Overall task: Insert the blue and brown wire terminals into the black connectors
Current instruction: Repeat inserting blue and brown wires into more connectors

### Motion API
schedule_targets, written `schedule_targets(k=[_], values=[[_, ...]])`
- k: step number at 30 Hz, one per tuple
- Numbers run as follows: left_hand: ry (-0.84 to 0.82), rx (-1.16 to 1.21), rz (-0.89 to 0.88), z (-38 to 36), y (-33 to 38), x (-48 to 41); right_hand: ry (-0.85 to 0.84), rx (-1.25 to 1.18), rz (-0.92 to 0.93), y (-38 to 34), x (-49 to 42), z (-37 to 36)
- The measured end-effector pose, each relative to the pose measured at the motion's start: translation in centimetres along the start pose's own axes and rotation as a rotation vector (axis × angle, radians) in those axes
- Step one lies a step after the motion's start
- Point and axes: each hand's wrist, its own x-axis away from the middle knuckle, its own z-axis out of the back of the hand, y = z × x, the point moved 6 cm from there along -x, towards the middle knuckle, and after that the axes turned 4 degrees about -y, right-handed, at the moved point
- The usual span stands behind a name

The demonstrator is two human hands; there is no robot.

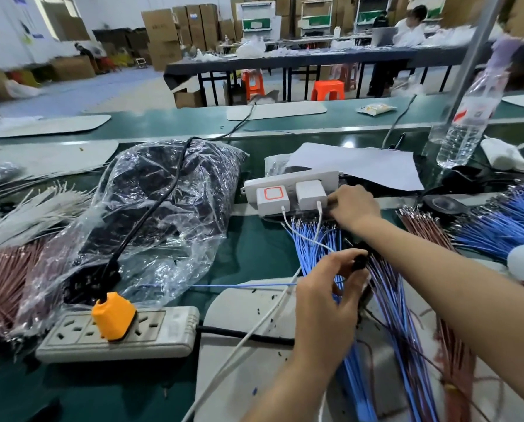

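Left hand (324, 295), lower centre of the frame: grip narrow, thumb and fingertips pinching one black connector (360, 261) and holding it just above the fanned blue wires (303, 254). Right hand (353, 205), centre right: reaching across to the far, terminal ends of those blue wires, its fingers curling down beside a white charger (311, 193); whether its grip is holding a wire is not showing, the fingertips being hidden. Blue wires: lying in a loose sheaf running from below the chargers toward the lower right edge, passing under the right forearm. Brown wires (419, 223): lying just right of that forearm, metal tips pointing up the frame, with a second blue bundle (498, 229) spreading at the far right. White socket strip (291, 181): sitting at centre, carrying two white chargers. Green counter (254, 248): bearing everything. Clear plastic bag (163, 193) of dark parts: slumping at centre left. Grey power strip (117, 335): lying at lower left, an orange plug (113, 315) sitting in it. Water bottle (467, 117): leaning at upper right.
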Motion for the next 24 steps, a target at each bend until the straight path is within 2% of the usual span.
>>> schedule_targets(k=[4, 8, 14, 19, 22, 24], values=[[-0.007, 0.000, 0.011, 0.0, 0.1, 0.0, 0.036, 0.002, -0.014, -0.1, 0.0, -0.1], [-0.005, 0.005, 0.021, 0.2, 0.0, 0.1, -0.019, -0.016, 0.006, -0.2, -0.3, -0.4], [-0.006, 0.010, 0.007, 0.1, 0.1, 0.0, 0.037, -0.166, 0.016, 0.4, 0.2, 0.3], [-0.011, 0.029, -0.001, 0.1, 0.0, 0.0, 0.235, -0.556, 0.053, 1.8, 2.6, 3.7], [-0.010, 0.048, 0.002, 0.0, 0.0, 0.1, 0.081, -0.985, 0.048, 3.0, 6.2, 4.2], [-0.019, 0.066, 0.004, 0.0, 0.0, 0.1, 0.023, -1.108, 0.093, 3.6, 9.3, 4.4]])
